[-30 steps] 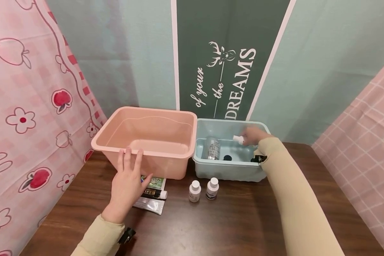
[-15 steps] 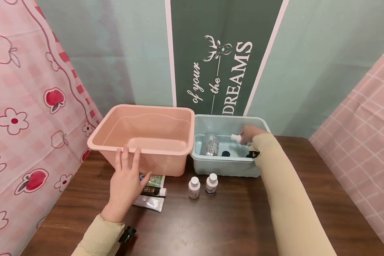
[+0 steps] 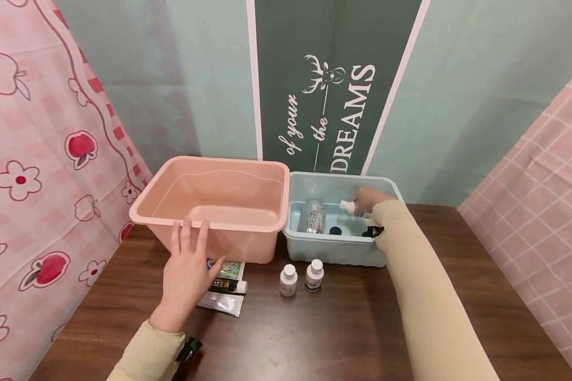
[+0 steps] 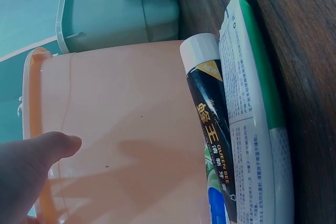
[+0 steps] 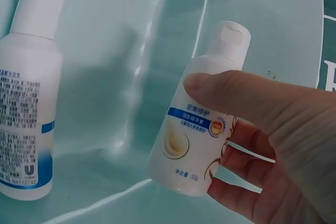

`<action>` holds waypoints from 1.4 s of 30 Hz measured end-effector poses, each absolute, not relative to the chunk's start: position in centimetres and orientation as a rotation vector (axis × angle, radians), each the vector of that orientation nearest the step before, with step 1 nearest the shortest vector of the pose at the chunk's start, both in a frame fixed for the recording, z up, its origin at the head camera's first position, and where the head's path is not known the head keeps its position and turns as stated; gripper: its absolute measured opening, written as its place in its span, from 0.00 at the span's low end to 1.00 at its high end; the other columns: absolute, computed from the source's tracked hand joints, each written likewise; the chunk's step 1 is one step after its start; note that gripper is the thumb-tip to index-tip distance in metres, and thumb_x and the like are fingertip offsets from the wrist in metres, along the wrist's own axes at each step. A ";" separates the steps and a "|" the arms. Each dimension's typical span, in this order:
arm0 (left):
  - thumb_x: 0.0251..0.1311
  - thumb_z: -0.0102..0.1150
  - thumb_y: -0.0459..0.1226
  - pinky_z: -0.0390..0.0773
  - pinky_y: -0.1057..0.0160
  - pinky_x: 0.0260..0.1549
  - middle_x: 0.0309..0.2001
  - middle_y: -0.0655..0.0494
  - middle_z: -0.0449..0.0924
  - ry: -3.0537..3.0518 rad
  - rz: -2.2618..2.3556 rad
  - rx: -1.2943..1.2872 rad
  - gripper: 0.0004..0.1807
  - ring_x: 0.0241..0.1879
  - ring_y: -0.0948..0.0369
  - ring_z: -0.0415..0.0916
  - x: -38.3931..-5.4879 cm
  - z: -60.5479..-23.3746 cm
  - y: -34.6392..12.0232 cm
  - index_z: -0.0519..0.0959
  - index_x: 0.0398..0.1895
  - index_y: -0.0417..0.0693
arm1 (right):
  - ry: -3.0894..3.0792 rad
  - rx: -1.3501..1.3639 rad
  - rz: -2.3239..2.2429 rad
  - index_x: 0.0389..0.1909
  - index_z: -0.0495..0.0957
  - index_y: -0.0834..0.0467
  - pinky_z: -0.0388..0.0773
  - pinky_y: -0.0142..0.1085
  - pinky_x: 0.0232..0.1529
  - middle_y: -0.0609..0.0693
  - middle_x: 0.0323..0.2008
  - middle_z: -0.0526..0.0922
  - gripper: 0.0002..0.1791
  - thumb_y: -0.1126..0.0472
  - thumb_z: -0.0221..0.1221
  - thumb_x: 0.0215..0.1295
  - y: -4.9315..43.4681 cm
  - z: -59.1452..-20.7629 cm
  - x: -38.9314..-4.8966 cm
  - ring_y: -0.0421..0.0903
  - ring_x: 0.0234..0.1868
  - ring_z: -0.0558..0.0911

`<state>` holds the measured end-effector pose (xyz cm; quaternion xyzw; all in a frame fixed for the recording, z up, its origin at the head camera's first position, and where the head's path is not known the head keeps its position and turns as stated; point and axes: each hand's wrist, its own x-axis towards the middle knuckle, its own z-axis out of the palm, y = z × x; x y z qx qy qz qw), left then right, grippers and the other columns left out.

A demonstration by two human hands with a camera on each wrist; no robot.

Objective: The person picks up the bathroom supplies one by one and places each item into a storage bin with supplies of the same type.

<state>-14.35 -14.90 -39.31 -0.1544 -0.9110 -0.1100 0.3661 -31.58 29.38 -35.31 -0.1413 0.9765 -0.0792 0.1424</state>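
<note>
My right hand (image 3: pixel 368 200) is inside the pale blue bin (image 3: pixel 336 254), thumb and fingers gripping a small white bottle (image 5: pixel 181 140) with a flip cap and blue band. A similar white bottle (image 5: pixel 29 93) appears at the left of the right wrist view. A clear bottle (image 3: pixel 315 217) and a dark round thing (image 3: pixel 335 230) are in the bin too. My left hand (image 3: pixel 187 272) rests on the front rim of the pink bin (image 3: pixel 248 246), fingers extended. Below that rim lie a green packet (image 3: pixel 232 270), a black toothpaste tube (image 3: pixel 226 286) and a silvery flat tube (image 3: pixel 224 304).
Two white bottles stand on the brown wooden table (image 3: pixel 305 338) before the blue bin: one at left (image 3: pixel 288 281), another at right (image 3: pixel 314 277). The bins stand side by side against a fabric backdrop (image 3: pixel 219 79). Pink cloths hang at both sides.
The head view has shifted slightly. My right hand has moved a little left inside the blue bin with the white bottle in its grip. The left hand stays on the pink rim.
</note>
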 end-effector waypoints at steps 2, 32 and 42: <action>0.37 0.73 0.47 0.76 0.39 0.30 0.62 0.26 0.56 -2.342 -0.284 -0.395 0.47 0.63 0.32 0.50 -14.4 -39.3 -14.9 0.64 0.63 0.38 | 2.825 -0.396 -0.236 0.24 0.80 0.60 0.69 0.38 0.28 0.48 0.20 0.77 0.04 0.66 0.63 0.44 29.5 -35.6 -31.8 0.46 0.23 0.71; 0.37 0.73 0.47 0.76 0.38 0.29 0.62 0.27 0.56 -2.344 -0.281 -0.388 0.48 0.63 0.32 0.50 -14.2 -39.3 -14.8 0.64 0.63 0.38 | 2.926 -0.271 -0.097 0.48 0.79 0.65 0.68 0.53 0.54 0.63 0.48 0.78 0.18 0.74 0.54 0.55 28.4 -34.8 -30.2 0.61 0.52 0.75; 0.37 0.74 0.47 0.76 0.38 0.28 0.62 0.26 0.56 -2.334 -0.264 -0.394 0.48 0.63 0.32 0.51 -14.2 -39.2 -14.7 0.63 0.63 0.37 | 2.778 -0.315 -0.058 0.52 0.73 0.72 0.66 0.53 0.56 0.69 0.52 0.74 0.26 0.65 0.63 0.52 29.0 -34.5 -30.7 0.64 0.54 0.72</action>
